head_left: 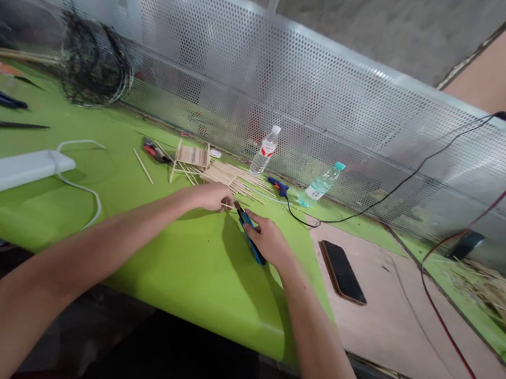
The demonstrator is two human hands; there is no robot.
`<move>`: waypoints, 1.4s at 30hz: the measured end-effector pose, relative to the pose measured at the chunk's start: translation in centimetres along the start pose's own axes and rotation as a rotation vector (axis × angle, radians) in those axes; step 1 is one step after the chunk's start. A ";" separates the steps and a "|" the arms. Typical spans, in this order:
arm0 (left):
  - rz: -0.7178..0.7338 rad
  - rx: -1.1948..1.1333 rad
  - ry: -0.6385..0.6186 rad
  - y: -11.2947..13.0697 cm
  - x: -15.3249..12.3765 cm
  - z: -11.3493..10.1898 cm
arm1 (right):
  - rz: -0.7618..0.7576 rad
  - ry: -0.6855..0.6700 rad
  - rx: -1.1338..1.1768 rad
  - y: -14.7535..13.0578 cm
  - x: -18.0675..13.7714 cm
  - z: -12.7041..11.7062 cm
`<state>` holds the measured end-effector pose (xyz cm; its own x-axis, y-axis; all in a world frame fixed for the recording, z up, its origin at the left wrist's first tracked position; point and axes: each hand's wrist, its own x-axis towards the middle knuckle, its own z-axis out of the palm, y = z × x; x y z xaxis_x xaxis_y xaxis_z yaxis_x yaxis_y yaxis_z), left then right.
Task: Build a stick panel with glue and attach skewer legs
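Note:
My left hand is closed with its fingers pinched on a thin wooden stick. My right hand is wrapped round the handles of blue-handled pliers. The jaws of the pliers point at the stick's end, close to my left fingertips; I cannot tell whether they touch it. Just beyond my left hand lies a loose pile of thin wooden sticks. A small chair-like frame built of sticks stands at the pile's left.
A red-and-black cutting tool lies left of the frame. Behind the pile are a water bottle, a blue glue gun and a tilted green-capped bottle. A phone lies right; a white power strip lies left.

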<state>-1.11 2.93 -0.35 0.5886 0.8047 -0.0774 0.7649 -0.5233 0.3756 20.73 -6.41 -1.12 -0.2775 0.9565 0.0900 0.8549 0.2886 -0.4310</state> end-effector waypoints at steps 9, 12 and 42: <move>-0.002 0.042 0.046 0.1 -0.2 -0.1 | 0.000 -0.007 -0.003 0.0 0.2 0.0; 0.000 0.039 0.028 0.3 -0.3 -0.3 | -0.001 -0.015 -0.003 0.0 0.1 0.0; -0.001 0.130 0.041 0.7 -0.2 0.2 | -0.011 0.003 0.011 -0.3 -0.1 0.0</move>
<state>-0.67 2.31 -0.20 0.5784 0.8148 -0.0390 0.7947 -0.5521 0.2521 20.47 -6.60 -0.99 -0.2856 0.9534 0.0974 0.8471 0.2987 -0.4395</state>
